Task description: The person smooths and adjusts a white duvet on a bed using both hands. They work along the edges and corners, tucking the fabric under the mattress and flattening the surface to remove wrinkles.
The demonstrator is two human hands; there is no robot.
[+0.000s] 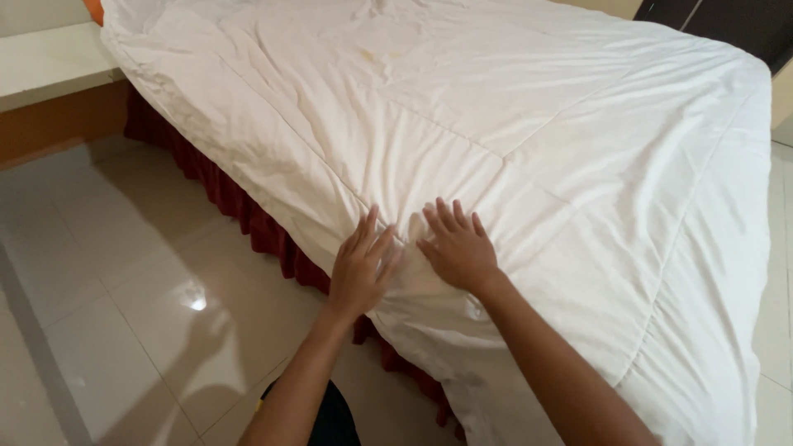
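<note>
The white quilt (512, 140) is covering the bed and is running away from us toward twelve o'clock, its long axis lying from the near edge up to the far end of the view. We are pressing both hands flat on it close to the near left edge, where it is hanging over a dark red bed skirt (248, 211). Our left hand (362, 268) is resting at about seven o'clock of the quilt's middle, fingers spread and extended, gripping nothing. Our right hand (458, 248) is lying just beside it toward three o'clock, palm down, fingers likewise open and splayed, holding nothing. The two hands are sitting near each other with a small ridge of fabric rising between them. Most of the quilt is lying ahead of the fingertips, toward twelve and one o'clock; only a narrow band is falling behind the wrists toward six. Both hands are about equally near the edge, the left slightly closer. A glossy tiled floor (107, 281) is showing at eight o'clock, and a pale ledge (45, 62) is standing at ten.
</note>
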